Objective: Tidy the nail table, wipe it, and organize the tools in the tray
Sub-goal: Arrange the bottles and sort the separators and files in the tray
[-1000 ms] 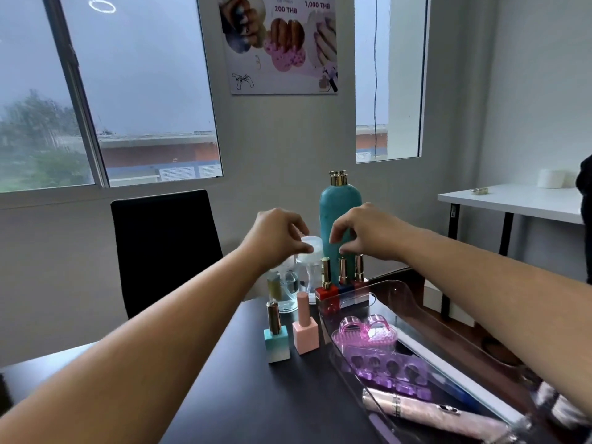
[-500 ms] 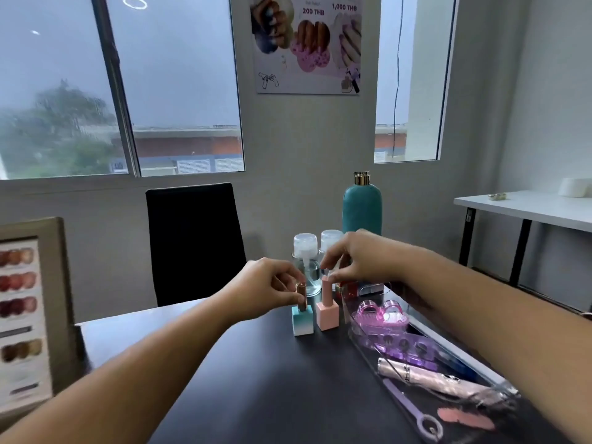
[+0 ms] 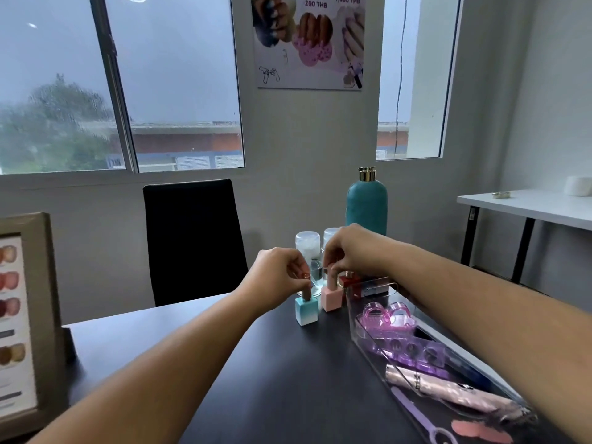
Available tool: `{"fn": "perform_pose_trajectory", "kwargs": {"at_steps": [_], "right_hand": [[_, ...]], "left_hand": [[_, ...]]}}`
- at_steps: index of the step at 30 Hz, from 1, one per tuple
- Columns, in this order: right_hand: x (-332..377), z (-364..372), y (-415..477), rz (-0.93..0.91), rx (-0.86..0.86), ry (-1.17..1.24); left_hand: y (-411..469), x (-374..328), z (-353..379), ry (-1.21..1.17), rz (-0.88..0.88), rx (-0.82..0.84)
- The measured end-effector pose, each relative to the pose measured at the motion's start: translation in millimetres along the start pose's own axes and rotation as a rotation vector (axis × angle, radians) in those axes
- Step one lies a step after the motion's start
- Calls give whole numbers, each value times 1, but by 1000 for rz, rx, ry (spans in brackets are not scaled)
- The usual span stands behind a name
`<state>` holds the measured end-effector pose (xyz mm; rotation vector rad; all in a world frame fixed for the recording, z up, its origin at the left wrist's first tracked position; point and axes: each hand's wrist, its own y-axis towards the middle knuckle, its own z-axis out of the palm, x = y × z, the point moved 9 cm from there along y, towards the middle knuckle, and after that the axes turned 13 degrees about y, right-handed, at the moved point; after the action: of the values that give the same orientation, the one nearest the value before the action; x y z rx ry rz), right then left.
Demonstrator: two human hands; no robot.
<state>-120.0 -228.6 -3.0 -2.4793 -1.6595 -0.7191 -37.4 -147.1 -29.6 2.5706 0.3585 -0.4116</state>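
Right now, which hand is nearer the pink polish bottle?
Right. The right hand pinches the cap of the pink polish bottle; the left hand is beside it, on the cap of the blue polish bottle.

Black chair (image 3: 193, 238) behind the counter, left of and beyond the left grip. Sliding window (image 3: 118, 84) above it, rain-streaked, trees and rooftops outside. Nail-art poster (image 3: 309, 40) on the wall, high above both grips. Narrow window (image 3: 416, 75) up and to the right. White side table (image 3: 528, 208) far right of the right grip, small white container (image 3: 578, 185) on top.
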Motion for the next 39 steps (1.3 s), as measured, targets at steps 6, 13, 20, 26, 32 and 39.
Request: {"fn": "perform_pose_trajectory", "kwargs": {"at_steps": [6,13,20,26,32,39], "right_hand": [[-11,1,17,15,6,-25],[-17,2,25,-15,-1,-73],[-19,-1,28,-69,-62,-254],[-20,-2,27,-86,-89,-253],[-20,-1,27,-82,-100,-247],[-11,-34,4,-67,-155,-70]], "left_hand": [[24,5,9,-1,-30,-34],[30,7,22,-14,-35,-81],[30,3,24,-30,-38,-114],[31,4,25,-48,-48,-117],[32,4,26,-49,-35,-130],[25,1,3,11,-14,-229]]}}
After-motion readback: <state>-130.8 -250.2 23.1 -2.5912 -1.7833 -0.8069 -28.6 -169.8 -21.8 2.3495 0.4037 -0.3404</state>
